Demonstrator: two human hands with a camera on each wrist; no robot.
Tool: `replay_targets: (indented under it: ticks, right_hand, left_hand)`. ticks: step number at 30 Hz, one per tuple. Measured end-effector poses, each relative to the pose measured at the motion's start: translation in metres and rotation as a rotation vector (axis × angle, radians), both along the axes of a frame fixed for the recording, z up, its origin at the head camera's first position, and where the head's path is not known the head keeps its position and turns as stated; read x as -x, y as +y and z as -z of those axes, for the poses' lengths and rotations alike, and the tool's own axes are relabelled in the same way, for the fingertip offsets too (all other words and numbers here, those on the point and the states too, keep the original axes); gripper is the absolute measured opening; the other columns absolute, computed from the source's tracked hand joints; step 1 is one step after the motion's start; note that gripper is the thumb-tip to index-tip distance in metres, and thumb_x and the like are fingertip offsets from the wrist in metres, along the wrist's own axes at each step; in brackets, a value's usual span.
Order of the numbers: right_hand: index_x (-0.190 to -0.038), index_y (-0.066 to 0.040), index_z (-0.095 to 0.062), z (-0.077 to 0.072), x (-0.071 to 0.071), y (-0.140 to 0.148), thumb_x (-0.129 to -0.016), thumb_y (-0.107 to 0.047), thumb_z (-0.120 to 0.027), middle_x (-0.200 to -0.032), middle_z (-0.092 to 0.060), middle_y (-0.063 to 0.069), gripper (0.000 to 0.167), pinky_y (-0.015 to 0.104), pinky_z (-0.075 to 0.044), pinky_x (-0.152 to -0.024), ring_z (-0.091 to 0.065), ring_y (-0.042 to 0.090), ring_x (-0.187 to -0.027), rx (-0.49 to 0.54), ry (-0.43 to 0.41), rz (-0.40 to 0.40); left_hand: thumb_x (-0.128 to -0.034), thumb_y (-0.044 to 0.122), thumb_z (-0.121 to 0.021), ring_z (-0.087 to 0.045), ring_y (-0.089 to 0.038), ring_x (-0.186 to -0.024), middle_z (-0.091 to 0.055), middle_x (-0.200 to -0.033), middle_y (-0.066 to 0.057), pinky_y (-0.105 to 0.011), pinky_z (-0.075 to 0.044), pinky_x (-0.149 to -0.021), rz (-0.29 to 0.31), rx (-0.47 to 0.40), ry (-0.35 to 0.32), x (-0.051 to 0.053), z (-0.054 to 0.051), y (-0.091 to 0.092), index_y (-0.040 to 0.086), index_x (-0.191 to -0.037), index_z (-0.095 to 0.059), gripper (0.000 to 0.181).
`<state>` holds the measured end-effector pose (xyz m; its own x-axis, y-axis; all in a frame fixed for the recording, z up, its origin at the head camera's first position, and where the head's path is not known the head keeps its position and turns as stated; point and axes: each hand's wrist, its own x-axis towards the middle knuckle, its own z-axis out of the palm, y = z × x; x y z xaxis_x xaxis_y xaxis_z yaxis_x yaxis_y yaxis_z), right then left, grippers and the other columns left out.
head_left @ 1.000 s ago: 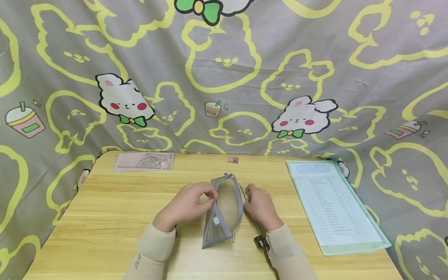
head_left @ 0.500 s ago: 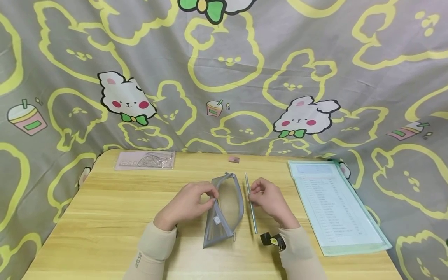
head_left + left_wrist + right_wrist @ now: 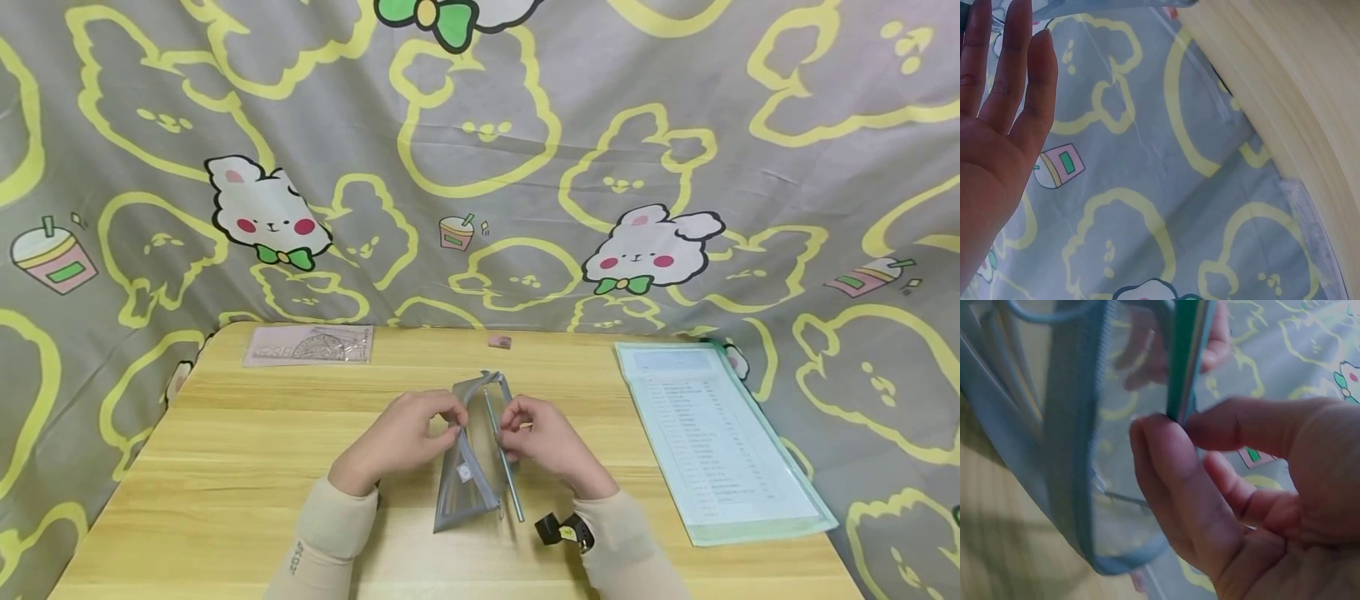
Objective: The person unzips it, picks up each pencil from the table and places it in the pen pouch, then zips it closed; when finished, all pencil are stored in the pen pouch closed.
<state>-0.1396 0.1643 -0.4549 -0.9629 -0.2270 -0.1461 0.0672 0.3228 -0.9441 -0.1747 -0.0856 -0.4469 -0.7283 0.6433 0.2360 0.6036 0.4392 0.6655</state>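
A grey see-through zip pencil case [image 3: 463, 492] stands on the table with its mouth open. My left hand [image 3: 405, 433] pinches the near-left edge of that mouth. In the left wrist view several of the left hand's fingers [image 3: 1013, 75] show, while the pinch itself is out of sight. My right hand [image 3: 551, 442] pinches a slim green pencil [image 3: 510, 483] between thumb and fingertips. The pencil lies lengthwise over the case's opening, its near end past the zip pull. Slim things inside the case [image 3: 1007, 350] show through its wall in the right wrist view.
A clear packet with a protractor [image 3: 315, 346] lies at the back left. A small pinkish eraser-like piece [image 3: 499, 342] sits at the back centre. On the right lies a pale green document folder [image 3: 720, 442]. A patterned curtain [image 3: 480, 167] hangs round the table.
My right hand lifted the pencil out to the right of the case, then moved left with it over the opening. The left hand keeps its place on the case's edge.
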Motion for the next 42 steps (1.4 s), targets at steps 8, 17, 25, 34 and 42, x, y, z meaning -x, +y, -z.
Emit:
replay_targets:
  ticks: [8,17,25,34,42]
  right_hand:
    - [-0.093,0.0,-0.063,0.006,0.001,-0.016,-0.091,0.001,-0.074,-0.082,-0.07,0.009,0.012,0.027,-0.06,-0.063,-0.069,0.014,-0.067,0.02,0.003,0.111]
    - [-0.089,-0.001,-0.063,0.013,0.002,-0.023,-0.091,0.0,-0.074,-0.075,-0.069,0.005,0.011,0.025,-0.06,-0.064,-0.067,0.012,-0.063,0.052,-0.002,0.181]
    - [-0.091,0.0,-0.062,0.019,0.002,-0.026,-0.091,0.0,-0.073,-0.076,-0.068,0.006,0.011,0.025,-0.061,-0.065,-0.068,0.012,-0.064,0.047,0.007,0.207]
    - [-0.091,0.0,-0.063,0.021,0.001,-0.031,-0.091,-0.004,-0.075,-0.078,-0.068,0.008,0.012,0.022,-0.055,-0.06,-0.069,0.013,-0.064,0.021,0.054,0.214]
    - [-0.093,-0.002,-0.065,0.025,0.001,-0.034,-0.091,-0.005,-0.076,-0.088,-0.074,0.008,0.012,0.023,-0.056,-0.064,-0.07,0.012,-0.07,-0.03,0.082,0.219]
  left_hand:
    - [-0.0926,0.006,-0.07,-0.075,-0.022,-0.097,-0.076,-0.098,0.006,-0.047,-0.061,-0.091,0.011,-0.002,-0.014,0.0,0.0,0.003,0.015,-0.102,-0.075,0.013]
    - [-0.0931,0.007,-0.071,-0.074,-0.018,-0.096,-0.075,-0.098,0.007,-0.046,-0.061,-0.091,0.016,0.001,-0.005,-0.002,-0.001,0.005,0.013,-0.102,-0.075,0.012]
    - [-0.0926,0.006,-0.07,-0.072,-0.013,-0.094,-0.075,-0.098,0.007,-0.045,-0.061,-0.089,0.03,0.013,0.013,-0.003,-0.002,0.006,0.013,-0.102,-0.076,0.013]
    - [-0.0929,0.007,-0.072,-0.067,-0.004,-0.089,-0.071,-0.094,0.015,-0.038,-0.061,-0.086,0.021,0.022,0.02,-0.003,0.0,0.006,0.018,-0.1,-0.075,0.014]
    - [-0.0922,0.006,-0.073,-0.07,-0.009,-0.09,-0.07,-0.094,0.016,-0.039,-0.06,-0.086,0.036,0.006,0.017,-0.003,0.001,0.007,0.022,-0.099,-0.074,0.017]
